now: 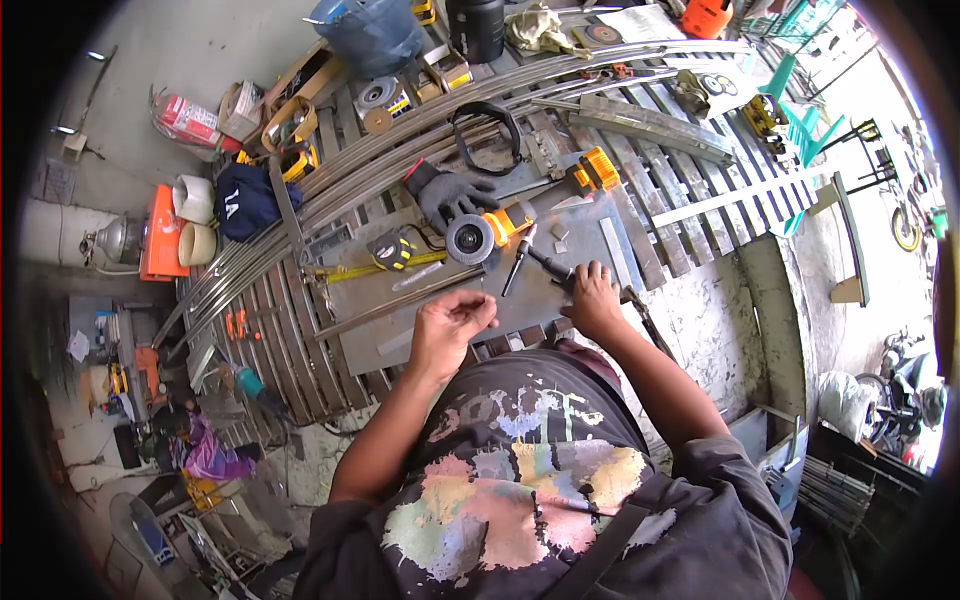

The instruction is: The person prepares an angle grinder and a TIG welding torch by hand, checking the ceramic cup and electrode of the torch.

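My right hand (pixel 595 300) is wrapped round the black handle of a TIG welding torch (pixel 548 262) at the near edge of the slatted bench. The torch head points left, with its long thin cap slanting down. My left hand (pixel 452 328) hovers over the near edge, fingertips pinched together; whatever they hold, if anything, is too small to make out. Beyond the hands lies a yellow cordless angle grinder (pixel 515 220) with a grey disc (pixel 469 240). A dark work glove (pixel 447 194) touches it. Left of the grinder sits a tape measure (pixel 392 250) with its yellow blade drawn out.
A metal sheet (pixel 598 235) lies on the slatted bench (pixel 690 215). Long metal tubes (pixel 370 150) curve across its far side. A black headband (pixel 485 135), a blue bucket (pixel 368 35), and a navy cap (pixel 245 203) stand around. A fire extinguisher (pixel 187 118) is far left.
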Motion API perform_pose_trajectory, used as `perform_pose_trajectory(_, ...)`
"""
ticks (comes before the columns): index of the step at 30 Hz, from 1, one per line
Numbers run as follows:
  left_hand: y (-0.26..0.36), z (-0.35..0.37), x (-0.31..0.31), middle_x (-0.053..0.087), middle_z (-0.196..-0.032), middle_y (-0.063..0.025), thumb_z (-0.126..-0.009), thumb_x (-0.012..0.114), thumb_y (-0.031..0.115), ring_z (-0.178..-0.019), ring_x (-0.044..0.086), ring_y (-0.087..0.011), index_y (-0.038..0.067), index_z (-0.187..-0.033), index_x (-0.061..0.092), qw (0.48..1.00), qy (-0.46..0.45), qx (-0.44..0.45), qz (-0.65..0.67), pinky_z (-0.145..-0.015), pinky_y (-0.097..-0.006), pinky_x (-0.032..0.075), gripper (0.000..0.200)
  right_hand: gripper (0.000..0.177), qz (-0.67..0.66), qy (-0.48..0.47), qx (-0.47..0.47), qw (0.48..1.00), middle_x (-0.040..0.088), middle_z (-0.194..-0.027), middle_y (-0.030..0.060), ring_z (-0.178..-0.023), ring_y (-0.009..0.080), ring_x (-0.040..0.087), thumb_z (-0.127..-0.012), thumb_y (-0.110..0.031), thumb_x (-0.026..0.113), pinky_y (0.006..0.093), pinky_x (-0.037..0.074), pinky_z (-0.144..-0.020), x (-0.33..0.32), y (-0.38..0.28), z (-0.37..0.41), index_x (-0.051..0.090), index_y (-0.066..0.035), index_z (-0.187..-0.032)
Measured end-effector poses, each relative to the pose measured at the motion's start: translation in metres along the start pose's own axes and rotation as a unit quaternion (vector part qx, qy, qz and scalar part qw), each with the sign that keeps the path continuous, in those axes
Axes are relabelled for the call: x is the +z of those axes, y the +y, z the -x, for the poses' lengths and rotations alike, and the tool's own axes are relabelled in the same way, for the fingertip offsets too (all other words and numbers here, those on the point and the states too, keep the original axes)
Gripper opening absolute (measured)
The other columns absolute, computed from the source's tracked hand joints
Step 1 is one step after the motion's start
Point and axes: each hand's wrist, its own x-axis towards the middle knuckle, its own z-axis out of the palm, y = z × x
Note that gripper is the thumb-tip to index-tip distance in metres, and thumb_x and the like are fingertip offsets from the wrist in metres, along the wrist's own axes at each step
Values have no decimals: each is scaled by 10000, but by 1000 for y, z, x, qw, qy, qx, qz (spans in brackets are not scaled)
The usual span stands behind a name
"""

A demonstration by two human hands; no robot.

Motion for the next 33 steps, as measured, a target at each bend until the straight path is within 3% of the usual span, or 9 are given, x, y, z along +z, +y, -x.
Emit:
perform_pose_trajectory(8, -36, 36, -82, 746, -928, -97, -941, 822, 50, -803, 741, -171, -77, -1080, 713, 992, 39, -49, -110, -755, -308, 597, 218, 236, 41, 87, 38, 995, 693, -1083, 236, -1005, 380, 714, -911, -61, 649, 494, 583, -851, 61, 52, 1, 593, -1, -1132)
perform_pose_trajectory(10, -41, 35, -100, 734, -914, -97, -940, 812, 32, -778, 742, -187, -77, -1080, 700, 993, 51, -39, -96, -752, -329, 610, 210, 178, -68, 90, 14, 994, 679, -1025, 282, -977, 470, 675, -937, -37, 574, 562, 532, -863, 56, 50, 23, 570, 33, -1100)
perform_pose_trajectory(14, -22, 22, -112, 721, -897, -81, -961, 774, 4, -798, 725, -194, -26, -1026, 695, 1000, 21, -5, 17, -792, -352, 615, 107, 314, -193, 115, 91, 970, 676, -1178, 278, -1139, 466, 656, -991, -134, 669, 538, 531, -959, 19, 20, 67, 597, 4, -1263)
perform_pose_trajectory(16, -4, 8, -105, 726, -912, -81, -976, 760, 9, -839, 722, -192, -11, -1027, 696, 1000, -10, 30, -4, -835, -352, 604, 84, 413, -283, 131, 156, 937, 658, -1300, 310, -1230, 490, 638, -1007, -113, 635, 534, 518, -1019, 8, 9, 84, 573, 13, -1396)
perform_pose_trajectory(18, 29, 5, -98, 732, -938, -82, -992, 750, 23, -872, 721, -190, 3, -1034, 694, 998, -18, 50, -17, -874, -353, 589, 72, 311, -317, 269, 102, 904, 656, -1103, 293, -1017, 464, 668, -1040, -84, 583, 522, 532, -900, -3, -2, 93, 569, 28, -1330)
perform_pose_trajectory(21, 81, -18, -72, 738, -992, -84, -992, 762, 21, -907, 732, -193, 11, -1058, 680, 987, -73, 133, 45, -887, -362, 574, 106, 200, -469, 319, 141, 811, 599, -805, 86, -673, 176, 590, -1102, -139, 588, 354, 483, -608, -42, -30, 101, 594, 14, -1231)
perform_pose_trajectory(23, 108, -32, -59, 737, -1003, -83, -1000, 759, 29, -969, 738, -217, 25, -1067, 674, 969, -123, 183, 111, -955, -360, 567, 109, 226, -596, 337, 85, 724, 569, -751, 16, -587, 96, 501, -1136, -231, 577, 289, 408, -526, -94, -68, 101, 609, -7, -1142)
perform_pose_trajectory(29, 162, -40, -12, 735, -1164, -72, -1031, 718, 101, -1170, 700, -298, 83, -1211, 695, 896, -183, 283, 289, -1185, -518, 467, 181, 431, -745, 201, -61, 633, 575, -731, 58, -557, 119, 493, -1131, -421, 568, 279, 397, -513, -130, -126, 112, 600, 9, -1109)
perform_pose_trajectory(33, 172, -42, 12, 747, -1214, -86, -1029, 723, 111, -1228, 693, -323, 77, -1246, 688, 857, -209, 312, 354, -1213, -529, 448, 223, 455, -804, 113, -32, 583, 573, -723, 75, -551, 151, 510, -1150, -448, 496, 298, 444, -523, -134, -149, 112, 586, -5, -1108)
